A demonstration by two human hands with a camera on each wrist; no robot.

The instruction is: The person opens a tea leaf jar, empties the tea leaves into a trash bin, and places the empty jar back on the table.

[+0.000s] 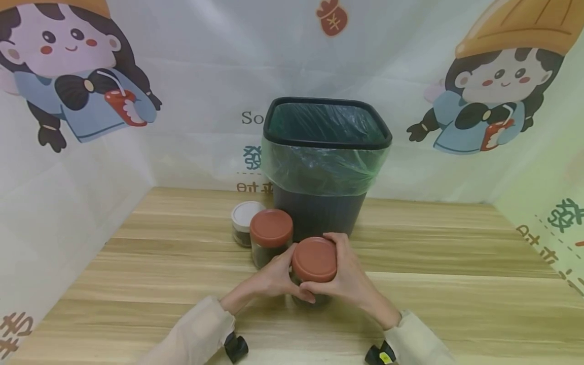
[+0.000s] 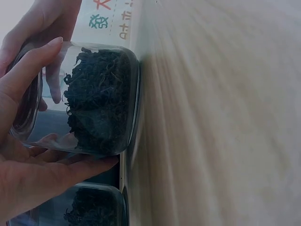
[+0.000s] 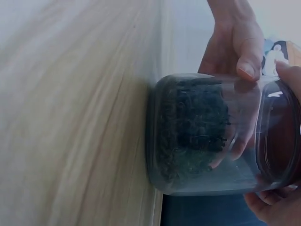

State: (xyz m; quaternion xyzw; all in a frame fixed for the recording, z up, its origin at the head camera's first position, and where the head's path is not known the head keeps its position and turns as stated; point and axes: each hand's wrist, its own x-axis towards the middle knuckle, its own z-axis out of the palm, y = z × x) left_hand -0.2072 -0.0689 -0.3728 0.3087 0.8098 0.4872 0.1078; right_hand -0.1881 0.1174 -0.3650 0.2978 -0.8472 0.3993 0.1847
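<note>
A clear glass jar (image 2: 56, 127) with a reddish-brown lid (image 1: 315, 257) stands upright on the wooden table. Dark, curled dried leaves (image 3: 193, 122) that look like tea fill its lower part. On its left side my left hand (image 1: 276, 276) holds the glass, thumb across the front. From the right, my right hand (image 1: 351, 279) grips the jar up at the lid, with the thumb in front and fingers reaching round behind. Just left of it stands a second jar (image 1: 271, 228) with the same kind of lid and dark contents.
A smaller jar (image 1: 247, 214) with a white lid stands behind the second jar. At the back is a dark waste bin (image 1: 319, 213) lined with a green plastic bag (image 1: 319, 170). Printed cloth walls (image 1: 201, 101) enclose the wooden table (image 1: 438, 309) on the back and sides.
</note>
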